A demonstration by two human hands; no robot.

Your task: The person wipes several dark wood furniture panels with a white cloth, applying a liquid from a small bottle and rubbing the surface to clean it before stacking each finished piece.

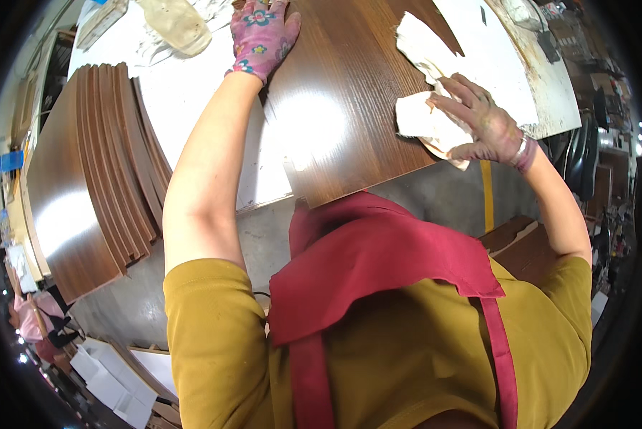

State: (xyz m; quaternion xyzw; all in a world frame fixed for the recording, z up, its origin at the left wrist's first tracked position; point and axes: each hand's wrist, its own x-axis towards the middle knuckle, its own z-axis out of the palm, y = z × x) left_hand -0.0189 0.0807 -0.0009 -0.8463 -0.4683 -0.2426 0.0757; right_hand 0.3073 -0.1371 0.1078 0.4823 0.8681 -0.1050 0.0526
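A glossy dark-brown wood-grain panel [349, 86] lies on the white worktable [199, 107] in front of me. My left hand [262, 32], in a purple flowered glove, rests with its fingers stretched out on the panel's far left edge; the fingertips run up to the picture's top rim. At the panel's right edge, my right hand [489, 121] wears a stained purple glove and holds a crumpled off-white cloth [428, 118] against the surface. Part of the cloth trails away from me over the panel.
A stack of similar brown panels [85, 179] stands at the left. A cloudy plastic bottle [174, 25] lies at the far left beside white rags. A yellow line [487, 196] marks the grey floor. Another person in pink [35, 314] is at the lower left.
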